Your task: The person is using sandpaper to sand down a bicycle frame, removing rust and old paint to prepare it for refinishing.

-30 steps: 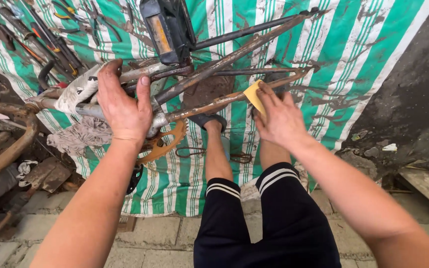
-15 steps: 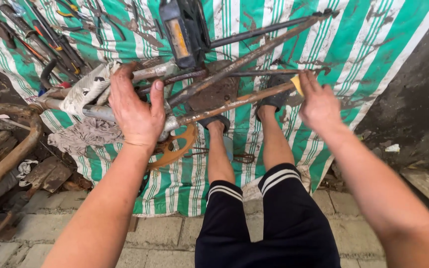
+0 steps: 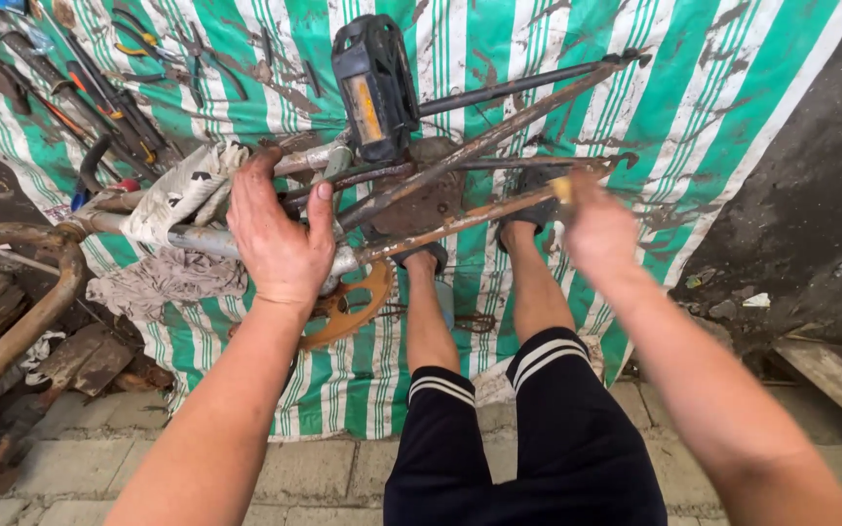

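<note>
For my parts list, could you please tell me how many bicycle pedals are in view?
1: a black pedal with a yellow reflector, sticking up above the rusty frame, just beyond the left hand. A second may be hidden underneath.

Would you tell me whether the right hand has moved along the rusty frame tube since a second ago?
Yes. The right hand with its yellow piece has slid outward along the rusty tube, away from the pedal.

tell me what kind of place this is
Most likely an informal outdoor bicycle repair spot. A rusty bicycle frame lies on a dirty green-and-white striped tarp over paving bricks, hand tools lie spread on the tarp, and the left hand steadies the frame.
</note>
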